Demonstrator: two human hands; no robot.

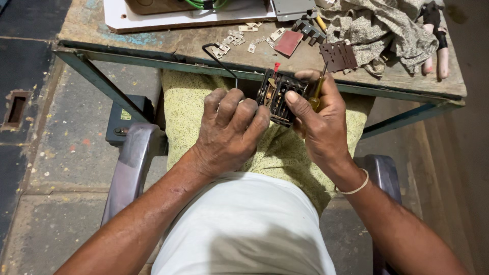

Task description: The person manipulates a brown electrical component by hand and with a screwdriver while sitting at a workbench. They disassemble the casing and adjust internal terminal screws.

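I see a small black switch block point(279, 97) held above my lap, just in front of the table edge. It is a boxy plastic part with open square cells and brass contacts inside. Its open face is turned up and toward me, and it is a little tilted. A thin red piece stands up at its top edge. A black wire goes from its left side up onto the table. A yellow-handled screwdriver point(317, 94) lies along its right side, nearly upright.

A small repair workshop. A worn wooden workbench point(153, 43) holds scattered metal contacts point(232, 40), and the concrete floor point(46, 153) is stained.
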